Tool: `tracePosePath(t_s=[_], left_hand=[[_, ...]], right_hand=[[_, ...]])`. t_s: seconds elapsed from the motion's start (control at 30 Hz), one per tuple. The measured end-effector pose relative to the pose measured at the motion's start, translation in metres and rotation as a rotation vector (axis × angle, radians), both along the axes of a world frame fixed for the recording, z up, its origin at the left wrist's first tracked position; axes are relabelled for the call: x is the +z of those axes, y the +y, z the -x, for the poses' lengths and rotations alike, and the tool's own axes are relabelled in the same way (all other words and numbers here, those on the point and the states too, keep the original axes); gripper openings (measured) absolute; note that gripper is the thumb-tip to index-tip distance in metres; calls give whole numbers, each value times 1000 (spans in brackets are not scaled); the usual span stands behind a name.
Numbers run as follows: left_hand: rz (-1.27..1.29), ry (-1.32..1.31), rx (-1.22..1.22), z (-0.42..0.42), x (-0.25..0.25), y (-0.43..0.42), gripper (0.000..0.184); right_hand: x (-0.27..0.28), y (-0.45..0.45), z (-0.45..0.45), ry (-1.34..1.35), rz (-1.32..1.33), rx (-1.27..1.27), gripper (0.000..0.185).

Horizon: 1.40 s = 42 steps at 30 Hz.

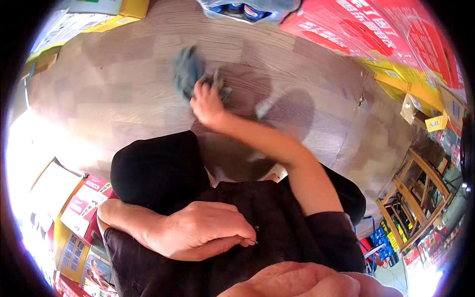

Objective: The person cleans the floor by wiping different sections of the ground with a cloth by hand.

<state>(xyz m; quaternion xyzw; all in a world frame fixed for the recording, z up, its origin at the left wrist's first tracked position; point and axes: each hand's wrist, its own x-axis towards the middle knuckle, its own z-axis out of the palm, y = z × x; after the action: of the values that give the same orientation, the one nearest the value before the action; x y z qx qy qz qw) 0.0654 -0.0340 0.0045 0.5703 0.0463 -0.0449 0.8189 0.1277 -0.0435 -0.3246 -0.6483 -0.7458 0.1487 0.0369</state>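
Note:
My left hand [205, 231] is held against the front of a dark shirt [277, 213], thumb and fingertips pinched together. From the pinch pokes the tip of a thin, needle-like piece [256, 242]; most of it is hidden by the fingers. My right arm stretches forward past the knees. At its end my right hand [208, 105] has its fingers curled at the edge of a crumpled blue-grey cloth [187, 72], just over the floor. Motion blurs the cloth and a darker bundled part [216, 81] beside the fingers, whose kind I cannot make out.
Wood-look floor [133, 94] lies ahead. Wrapped blue-capped bottles [253, 12] and red cartons [366, 29] line the far side. A wooden stool [413, 198] is at the right, boxes [86, 205] at the left. A small pale scrap [262, 109] is on the floor.

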Motion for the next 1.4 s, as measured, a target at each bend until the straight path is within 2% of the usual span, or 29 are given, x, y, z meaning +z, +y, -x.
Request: tracePosePath(t_s=[0.1,0.2,0.3,0.33,0.37,0.4,0.43,0.5,0.57,0.63,0.67,0.73,0.8,0.83,0.87,0.9,0.93,1.03,1.07,1.13,1.17,1.2,1.23,1.27,1.3,1.33,1.37,1.4], left_hand=[[-10,-38,24,7,2,-3,16],[-23,-54,40,13,5,-3,15],[-35,-92,70,19,6,-6,16],[-41,-91,83,22,6,-7,16],[-44,-92,66,24,6,-7,17],[-48,-93,48,26,7,-7,19],[-58,-93,58,28,7,-6,19],[-8,-63,27,30,9,-6,23],[19,-22,30,31,12,-6,25],[58,17,25,32,13,-5,26],[38,-47,8,32,12,-4,27],[22,-113,-4,33,11,-3,27],[27,-109,-18,34,10,-4,24],[30,-110,-15,34,10,-4,24],[47,-104,-24,34,10,-4,22],[60,-99,-31,35,10,-5,19],[56,-97,-26,35,10,-4,19],[44,-88,-47,37,13,-5,13],[40,-106,-55,38,12,-6,13],[36,-117,-57,39,12,-7,15],[25,-140,-32,40,12,-8,15],[14,-164,-5,41,12,-9,15],[10,-154,7,41,12,-10,15],[16,-158,12,43,12,-10,15],[20,-158,19,44,12,-10,15],[9,-141,36,44,12,-11,15],[15,-147,44,44,12,-13,14],[21,-153,52,44,12,-13,14]], right_hand=[[-33,-40,74,43,-307,244,22],[-38,-58,79,139,-223,344,21],[-30,-29,4,284,-168,344,11],[-12,-8,-29,286,-50,307,11],[2,6,-65,214,-182,197,10],[21,29,-93,336,186,-185,10],[20,31,-132,119,-79,-4,9],[8,37,-194,-42,-104,-183,10],[-12,34,-237,-45,-108,-424,12],[-18,21,-227,-117,-143,-432,14],[-20,8,-220,-189,-177,-443,15],[-11,-25,-176,-177,-191,-157,19],[9,-60,-122,-34,-32,18,17],[2,-84,-99,4,-41,90,17],[-3,-106,-77,98,88,171,20],[-6,-129,-57,65,63,272,26],[-1,-143,-41,114,196,374,27],[9,-148,-8,238,203,543,25],[9,-138,-8,168,303,584,23],[-7,-106,-13,126,318,593,17],[-9,-81,-18,114,197,535,12],[-26,-58,-21,-122,-96,420,11],[-24,-17,-34,41,-16,249,12],[6,25,-52,-58,-55,298,14],[1,51,-66,-23,-163,215,17],[6,83,-78,-95,-59,107,19],[-2,104,-90,-31,-122,-85,21],[-7,119,-104,-117,-181,-122,20]])
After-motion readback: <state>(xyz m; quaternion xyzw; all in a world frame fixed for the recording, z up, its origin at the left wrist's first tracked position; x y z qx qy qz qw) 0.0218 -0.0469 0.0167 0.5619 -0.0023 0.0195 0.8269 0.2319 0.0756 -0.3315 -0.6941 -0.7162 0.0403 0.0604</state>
